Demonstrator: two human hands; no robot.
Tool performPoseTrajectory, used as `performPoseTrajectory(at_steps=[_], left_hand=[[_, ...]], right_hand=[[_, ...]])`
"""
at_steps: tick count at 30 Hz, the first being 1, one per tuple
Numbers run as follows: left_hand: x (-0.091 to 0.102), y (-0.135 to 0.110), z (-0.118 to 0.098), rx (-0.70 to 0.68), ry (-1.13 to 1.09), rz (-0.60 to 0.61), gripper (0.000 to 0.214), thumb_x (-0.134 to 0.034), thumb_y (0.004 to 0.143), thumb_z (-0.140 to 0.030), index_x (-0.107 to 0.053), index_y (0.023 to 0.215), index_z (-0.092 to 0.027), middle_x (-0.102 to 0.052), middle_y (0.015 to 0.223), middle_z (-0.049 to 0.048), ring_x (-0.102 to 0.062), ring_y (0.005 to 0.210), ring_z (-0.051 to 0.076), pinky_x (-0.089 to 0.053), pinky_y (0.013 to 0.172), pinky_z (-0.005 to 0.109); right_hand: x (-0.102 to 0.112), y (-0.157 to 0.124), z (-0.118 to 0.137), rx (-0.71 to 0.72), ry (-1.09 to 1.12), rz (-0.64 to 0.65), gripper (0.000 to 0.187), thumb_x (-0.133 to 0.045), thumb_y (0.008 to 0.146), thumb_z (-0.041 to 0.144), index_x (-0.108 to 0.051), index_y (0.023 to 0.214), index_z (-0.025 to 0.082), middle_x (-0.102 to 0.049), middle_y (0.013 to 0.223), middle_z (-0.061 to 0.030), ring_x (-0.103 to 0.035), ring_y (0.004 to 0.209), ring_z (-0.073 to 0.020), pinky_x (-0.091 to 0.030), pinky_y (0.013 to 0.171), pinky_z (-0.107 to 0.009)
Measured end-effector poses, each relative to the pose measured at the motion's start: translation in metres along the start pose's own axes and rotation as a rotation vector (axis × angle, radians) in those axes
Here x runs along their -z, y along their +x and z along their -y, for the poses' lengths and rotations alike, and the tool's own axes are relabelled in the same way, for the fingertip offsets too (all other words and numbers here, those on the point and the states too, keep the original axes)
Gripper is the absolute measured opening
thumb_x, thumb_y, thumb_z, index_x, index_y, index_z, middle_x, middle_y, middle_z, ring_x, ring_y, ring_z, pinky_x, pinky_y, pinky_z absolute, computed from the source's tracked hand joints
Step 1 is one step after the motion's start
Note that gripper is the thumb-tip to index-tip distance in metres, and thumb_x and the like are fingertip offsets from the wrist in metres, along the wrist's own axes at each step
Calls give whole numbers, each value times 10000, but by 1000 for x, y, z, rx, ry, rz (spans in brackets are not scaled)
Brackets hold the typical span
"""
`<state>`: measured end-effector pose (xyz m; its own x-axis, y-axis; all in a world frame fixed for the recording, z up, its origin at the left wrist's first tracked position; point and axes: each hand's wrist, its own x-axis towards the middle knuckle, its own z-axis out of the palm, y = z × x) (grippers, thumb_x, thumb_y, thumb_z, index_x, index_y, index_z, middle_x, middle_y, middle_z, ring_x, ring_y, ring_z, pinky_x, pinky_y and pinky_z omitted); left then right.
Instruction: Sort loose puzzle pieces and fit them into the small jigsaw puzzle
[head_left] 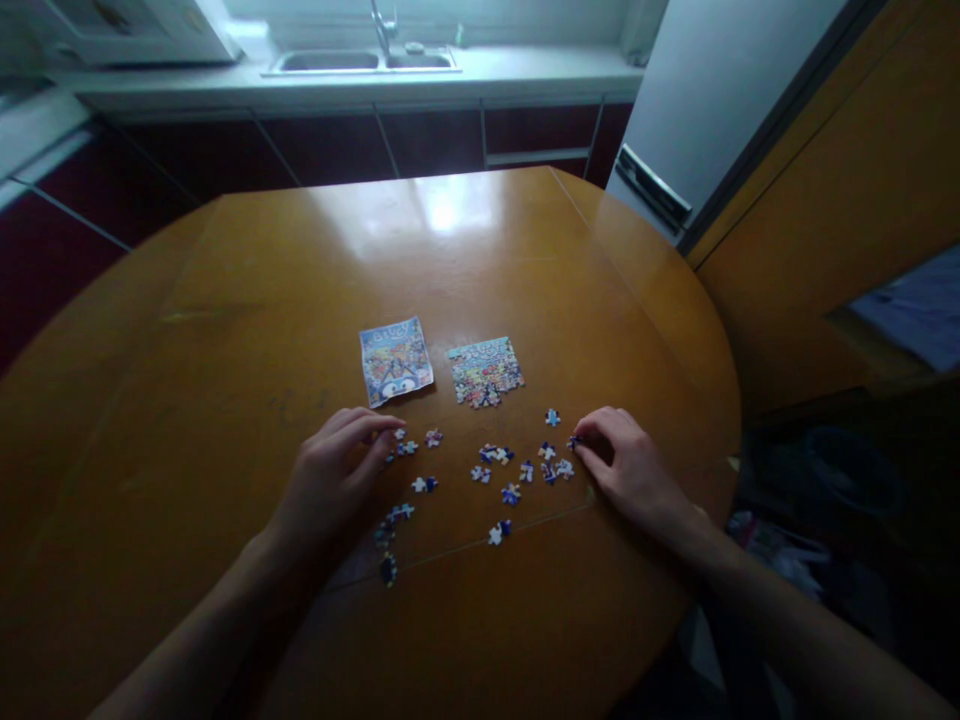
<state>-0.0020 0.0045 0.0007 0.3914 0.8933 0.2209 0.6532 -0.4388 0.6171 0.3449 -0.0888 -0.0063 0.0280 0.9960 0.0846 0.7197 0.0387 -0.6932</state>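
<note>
A partly assembled jigsaw puzzle [486, 372] lies on the wooden table, its lower edge uneven. Left of it is a creased picture sheet [396, 361] with a similar coloured print. My left hand [337, 455] has thumb and index finger pinched at a small pale puzzle piece [400, 434], beside a few loose ones. Over on the right, my right hand [626, 460] grips a dark puzzle piece [574, 442] between thumb and fingertips. Between the hands several loose pieces are scattered, among them a blue-and-white puzzle piece [499, 532] nearest me and a blue one [553, 417] near the right hand.
The rounded wooden table [247, 400] reaches toward a counter with a sink [330, 62] and tap. A white refrigerator [720, 90] stands at the back right. Below the table's right edge are a basket [855, 470] and bags, dimly lit.
</note>
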Motion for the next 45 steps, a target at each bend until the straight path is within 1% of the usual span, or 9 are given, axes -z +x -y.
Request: performPoseTrajectory(at_steps=[4, 11, 15, 20, 31, 34, 37, 40, 45], left_hand=[[-2, 1, -22, -26, -87, 4, 173, -565, 935, -292, -702, 944, -186, -678, 920, 48, -624, 839, 171, -491, 737, 278], [-19, -6, -79, -152, -205, 57, 188, -690, 893, -286, -687, 1072, -227, -718, 997, 46, -644, 915, 176, -512, 802, 314], [-27, -12, -87, -253, -266, 47, 194, -702, 885, -256, -688, 1077, -233, -727, 975, 44, -653, 876, 171, -512, 803, 337], [-30, -21, -83, -208, -301, 34, 95, -708, 875, -252, -697, 966, -231, -720, 901, 39, -649, 827, 176, -505, 790, 355], [-30, -27, -79, -260, -225, -18, 105, -701, 866, -236, -667, 964, -218, -703, 872, 41, -618, 798, 171, -511, 734, 329], [-19, -23, -70, -283, -160, -5, 158, -710, 866, -246, -668, 1015, -212, -704, 917, 43, -616, 843, 172, -513, 766, 324], [6, -14, -51, -186, -33, -22, 224, -685, 891, -276, -669, 1106, -216, -703, 1016, 58, -616, 940, 187, -505, 830, 341], [30, -9, -26, -66, 8, -3, 163, -648, 915, -304, -703, 1043, -220, -702, 970, 53, -623, 910, 180, -501, 831, 339], [36, -17, 1, -35, 5, 185, 100, -661, 899, -285, -745, 891, -232, -650, 864, 31, -598, 796, 148, -495, 716, 276]], right_hand=[[0, 9, 12, -86, 278, 91, 72, -603, 879, 254, -647, 875, 198, -680, 830, -35, -614, 744, -173, -505, 704, -334], [3, 33, 54, -132, 735, 420, 204, -724, 807, 298, -688, 965, 174, -706, 835, -33, -639, 734, -143, -515, 666, -296], [-1, 37, 68, -123, 847, 540, 246, -759, 779, 260, -640, 978, 176, -686, 779, -2, -620, 688, -122, -488, 638, -273], [-9, 36, 71, -132, 911, 603, 250, -764, 773, 241, -624, 971, 181, -680, 785, 4, -628, 707, -123, -497, 664, -278], [-23, 34, 74, -159, 849, 605, 158, -749, 786, 256, -657, 890, 180, -673, 763, -4, -601, 657, -118, -482, 594, -263], [-24, 35, 74, -151, 808, 589, 147, -729, 801, 260, -663, 902, 178, -682, 767, -11, -610, 668, -126, -489, 612, -272], [-21, 39, 67, -100, 652, 459, 134, -696, 822, 292, -684, 896, 180, -706, 813, -37, -640, 721, -159, -515, 648, -301], [-16, 46, 53, -30, 396, 277, 151, -639, 854, 312, -721, 911, 198, -731, 838, -52, -648, 708, -182, -517, 621, -319], [-9, 59, 20, -38, 134, 168, 181, -612, 844, 323, -739, 910, 213, -760, 874, -71, -692, 757, -227, -536, 643, -340]])
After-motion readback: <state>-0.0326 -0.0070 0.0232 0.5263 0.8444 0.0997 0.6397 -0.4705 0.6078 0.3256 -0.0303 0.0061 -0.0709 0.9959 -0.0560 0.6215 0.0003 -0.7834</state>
